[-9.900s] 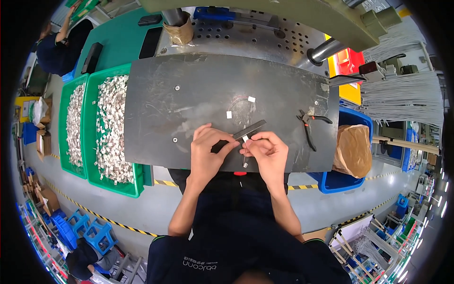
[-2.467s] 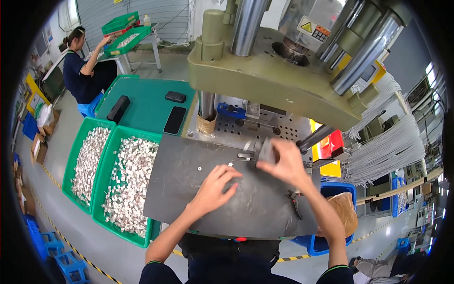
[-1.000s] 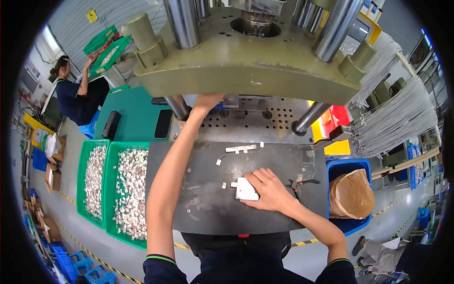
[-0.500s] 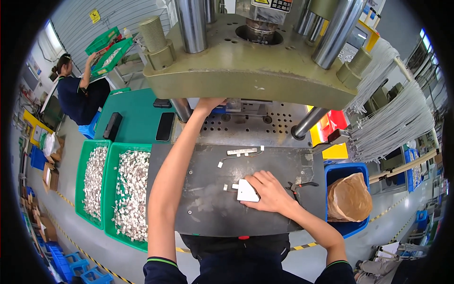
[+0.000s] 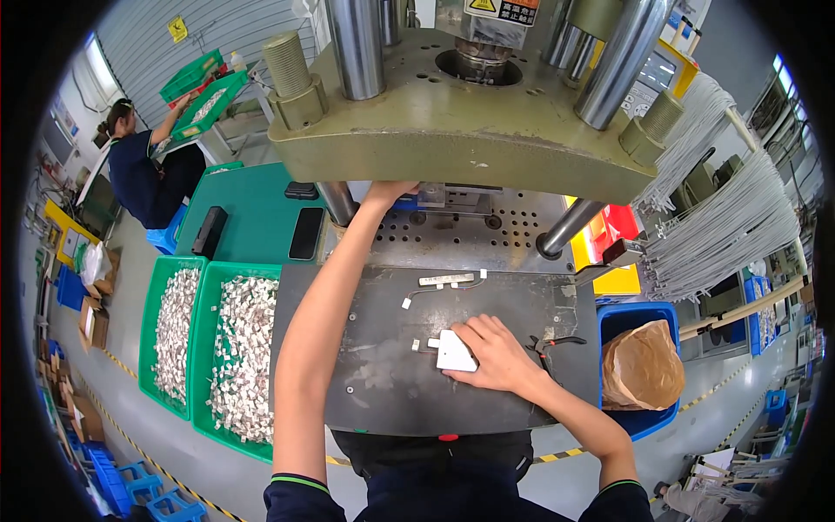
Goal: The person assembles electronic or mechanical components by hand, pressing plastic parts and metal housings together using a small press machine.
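My left hand (image 5: 391, 190) reaches under the thick olive upper plate (image 5: 470, 161) of a press. Its fingers are hidden there, beside a blue and metallic fixture (image 5: 435, 200). On the dark work table, my right hand (image 5: 497, 351) is closed round a small white block (image 5: 452, 352), thumb and fingers on its right side. A short lead with a little white connector (image 5: 416, 344) sticks out from the block's left. Farther back lies a slim white strip-shaped part (image 5: 445, 280) with thin wires and small connectors at its ends.
Red-and-black pliers (image 5: 557, 343) lie right of my right hand. Two green bins (image 5: 198, 348) of small white parts stand at left, a blue bin (image 5: 637, 426) with brown paper at right. A phone (image 5: 305, 233) rests on the green table. A person (image 5: 139, 170) sits at far left.
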Motion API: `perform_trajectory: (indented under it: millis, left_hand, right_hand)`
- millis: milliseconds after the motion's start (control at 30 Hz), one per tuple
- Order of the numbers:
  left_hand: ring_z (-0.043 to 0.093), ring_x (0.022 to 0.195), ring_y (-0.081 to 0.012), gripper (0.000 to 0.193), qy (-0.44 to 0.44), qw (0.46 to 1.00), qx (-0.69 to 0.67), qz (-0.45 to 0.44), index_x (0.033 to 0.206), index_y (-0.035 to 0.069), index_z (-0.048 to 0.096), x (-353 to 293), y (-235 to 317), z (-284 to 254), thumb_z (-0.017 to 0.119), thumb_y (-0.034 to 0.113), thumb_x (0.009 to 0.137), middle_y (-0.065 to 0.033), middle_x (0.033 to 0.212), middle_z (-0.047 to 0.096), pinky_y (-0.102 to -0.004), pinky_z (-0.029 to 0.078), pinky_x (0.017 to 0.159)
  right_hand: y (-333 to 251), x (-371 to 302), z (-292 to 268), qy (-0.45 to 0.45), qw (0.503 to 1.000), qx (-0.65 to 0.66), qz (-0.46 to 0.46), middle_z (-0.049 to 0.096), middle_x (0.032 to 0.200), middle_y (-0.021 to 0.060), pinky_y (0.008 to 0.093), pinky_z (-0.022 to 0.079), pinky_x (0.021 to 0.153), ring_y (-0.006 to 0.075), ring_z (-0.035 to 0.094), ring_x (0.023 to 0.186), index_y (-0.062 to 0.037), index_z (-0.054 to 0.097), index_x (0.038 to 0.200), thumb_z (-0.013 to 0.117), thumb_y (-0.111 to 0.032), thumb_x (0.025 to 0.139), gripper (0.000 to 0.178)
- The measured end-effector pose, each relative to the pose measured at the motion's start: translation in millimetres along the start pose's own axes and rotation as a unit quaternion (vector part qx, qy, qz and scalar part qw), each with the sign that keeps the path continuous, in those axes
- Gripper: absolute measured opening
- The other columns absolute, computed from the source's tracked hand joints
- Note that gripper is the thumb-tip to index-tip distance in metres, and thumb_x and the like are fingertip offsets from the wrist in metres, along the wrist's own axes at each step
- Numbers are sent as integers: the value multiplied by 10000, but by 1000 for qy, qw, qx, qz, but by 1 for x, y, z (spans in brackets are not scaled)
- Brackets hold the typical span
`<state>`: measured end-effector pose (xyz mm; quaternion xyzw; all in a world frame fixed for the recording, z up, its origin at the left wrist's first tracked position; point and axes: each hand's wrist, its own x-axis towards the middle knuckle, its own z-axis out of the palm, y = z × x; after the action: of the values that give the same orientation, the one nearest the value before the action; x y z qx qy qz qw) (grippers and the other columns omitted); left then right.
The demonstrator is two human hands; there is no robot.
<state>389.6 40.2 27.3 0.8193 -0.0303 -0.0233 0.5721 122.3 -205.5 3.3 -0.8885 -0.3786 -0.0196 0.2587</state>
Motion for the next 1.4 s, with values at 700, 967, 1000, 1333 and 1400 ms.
perform_trajectory:
  millis: [700,967,1000,1333,1400]
  left_hand:
    - [731,868,-177,272,9,998,-58,-13,1209,-7,672,-6,9,0,700,185,1018,-120,1017,728,-321,673,768]
    - [737,983,-307,396,122,903,275,307,1285,1,646,-16,-13,-6,712,231,970,-180,1139,714,-406,616,821]
    - [737,983,-307,396,120,905,276,300,1285,1,646,-22,-21,-8,712,231,970,-180,1139,714,-406,616,821]
    - [669,1083,-321,428,-176,951,179,179,1235,4,668,-268,9,12,762,22,818,-164,1169,687,-424,547,982]
    - [603,1243,-369,627,-146,959,161,183,1375,8,626,-299,6,23,798,11,772,-172,1334,632,-471,505,1081]
  right_hand:
    - [-2,-1,-1,3,1000,4,2,607,1103,151,461,498,938,356,596,1028,-12,621,1265,879,-380,791,653]
    - [-10,-5,3,-4,1000,8,9,595,1115,154,467,494,940,364,587,1027,-13,614,1282,886,-379,795,667]
    - [-11,-2,4,3,1000,-2,6,594,1120,158,469,492,944,368,584,1032,-11,610,1295,885,-378,795,678]
    - [-8,-5,-6,35,989,125,65,616,1203,145,450,480,971,366,582,1087,-50,606,1386,900,-247,768,713]
    - [-5,-5,-8,24,991,114,65,621,1191,132,440,476,961,351,579,1078,-47,632,1356,907,-246,752,693]
